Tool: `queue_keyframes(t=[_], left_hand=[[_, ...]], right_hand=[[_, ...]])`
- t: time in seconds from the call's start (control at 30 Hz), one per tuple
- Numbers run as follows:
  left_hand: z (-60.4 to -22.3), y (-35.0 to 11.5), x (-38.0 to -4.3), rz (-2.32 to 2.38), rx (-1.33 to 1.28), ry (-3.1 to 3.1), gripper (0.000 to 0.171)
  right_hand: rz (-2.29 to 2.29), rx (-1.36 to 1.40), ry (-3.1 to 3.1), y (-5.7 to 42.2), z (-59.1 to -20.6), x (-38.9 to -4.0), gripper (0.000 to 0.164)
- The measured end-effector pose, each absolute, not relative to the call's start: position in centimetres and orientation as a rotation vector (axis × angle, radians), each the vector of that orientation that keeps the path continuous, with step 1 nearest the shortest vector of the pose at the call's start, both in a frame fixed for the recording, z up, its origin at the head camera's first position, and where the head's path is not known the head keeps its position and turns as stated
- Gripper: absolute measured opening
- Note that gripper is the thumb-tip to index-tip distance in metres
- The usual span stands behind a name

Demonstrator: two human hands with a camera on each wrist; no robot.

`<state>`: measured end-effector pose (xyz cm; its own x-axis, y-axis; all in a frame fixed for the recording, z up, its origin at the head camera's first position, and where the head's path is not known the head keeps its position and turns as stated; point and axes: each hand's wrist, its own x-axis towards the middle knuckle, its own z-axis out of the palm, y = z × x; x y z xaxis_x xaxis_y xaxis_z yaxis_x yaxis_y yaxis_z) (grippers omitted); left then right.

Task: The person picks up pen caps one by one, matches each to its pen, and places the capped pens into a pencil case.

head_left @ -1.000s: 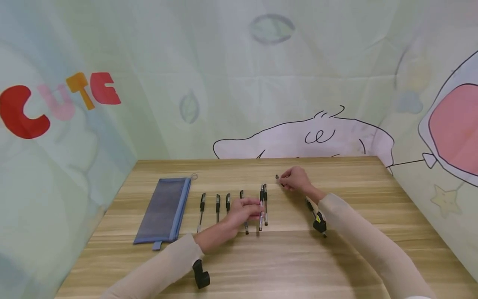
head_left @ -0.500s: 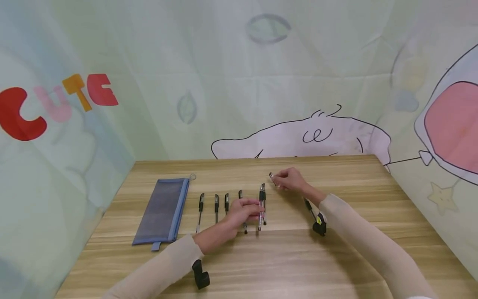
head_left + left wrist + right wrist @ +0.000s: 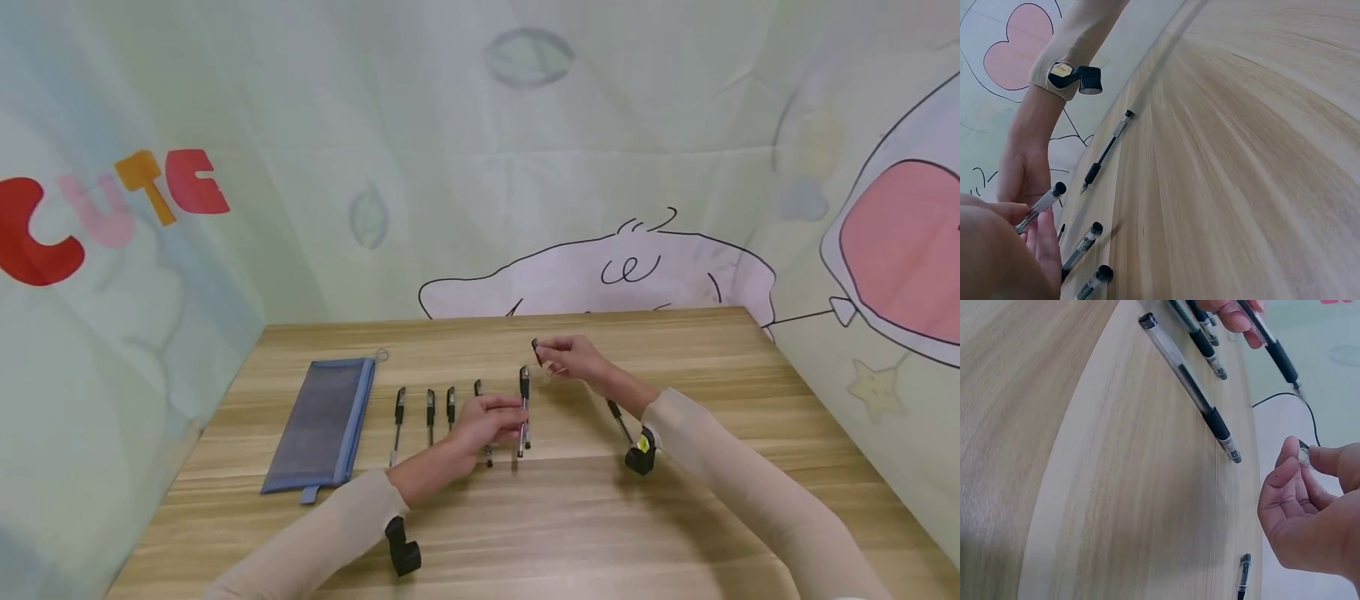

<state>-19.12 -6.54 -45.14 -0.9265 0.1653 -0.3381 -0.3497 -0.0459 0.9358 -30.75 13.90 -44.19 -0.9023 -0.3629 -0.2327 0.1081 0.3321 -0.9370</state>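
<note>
My left hand (image 3: pixel 483 425) pinches a gel pen (image 3: pixel 522 421) between thumb and fingers, raised over the table. In the right wrist view this pen (image 3: pixel 1279 359) has a dark grip and a bare tip directed towards my right hand (image 3: pixel 1310 512). Between the right thumb and fingertips is a small clear pen cap with a black clip (image 3: pixel 1304 452), apart from the pen tip. A capped pen (image 3: pixel 1191 387) lies on the table below the held one. In the head view, the right hand (image 3: pixel 573 358) is just beyond and right of the pen's upper end.
Several more pens (image 3: pixel 397 417) lie in a row left of and under my left hand. A blue mesh zip pouch (image 3: pixel 318 425) lies flat at the left. Another pen (image 3: pixel 619 421) rests under the right forearm. Printed cloth walls (image 3: pixel 360 167) stand around the wooden table (image 3: pixel 525 533).
My right hand has moved left with the cap, closer to the upper end of the held pen. The left hand keeps its grip nearly still. The head view has shifted slightly.
</note>
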Motion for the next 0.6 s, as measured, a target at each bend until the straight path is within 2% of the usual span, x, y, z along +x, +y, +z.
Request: queue_keyframes(t=[0.4,0.6], left_hand=[[-45.16,-6.04,-19.13,2.029,-0.19,1.871,0.039],[-45.25,-6.14,-19.21,2.043,-0.206,1.814,0.042]], right_hand=[[-1.606,-0.201,2.137,13.92,-43.52,-30.35,0.038],[-1.628,-0.201,2.093,13.9,-43.23,-30.14,0.043]])
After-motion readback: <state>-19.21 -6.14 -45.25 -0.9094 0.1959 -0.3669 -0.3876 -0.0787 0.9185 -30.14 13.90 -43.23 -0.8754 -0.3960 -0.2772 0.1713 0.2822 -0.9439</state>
